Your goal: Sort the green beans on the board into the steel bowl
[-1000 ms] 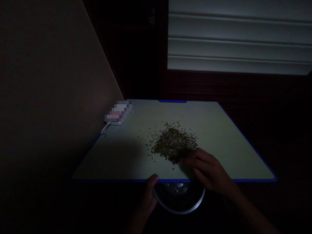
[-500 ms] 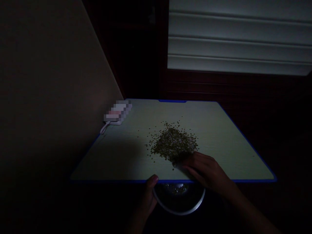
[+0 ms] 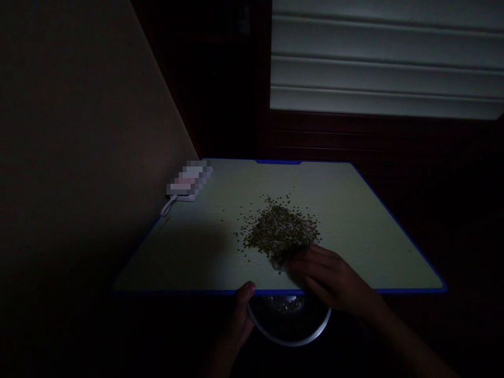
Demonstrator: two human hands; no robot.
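Note:
A pile of small greenish-brown seeds or grains [image 3: 277, 226], paler bits mixed in, lies on a light board [image 3: 362, 220] with a blue edge. My right hand [image 3: 333, 275] reaches over the board's near edge to the front of the pile. Its fingers are bent and pressed together on the grains; whatever is between the fingertips is hidden. Below that edge is a round metal bowl [image 3: 291, 345] with some of the same grains inside. My left hand [image 3: 242, 317] grips the bowl's left side, thumb up at the board's edge.
A phone-like object [image 3: 191, 181], blurred out, with a strap lies at the board's far left corner. A pale wall or panel [image 3: 98, 131] rises along the left. Beyond the board stands dark wood with light slats [image 3: 374, 68]. The surroundings are very dark.
My right hand has shifted slightly left and closer along the front of the pile. The left hand and bowl have stayed in place.

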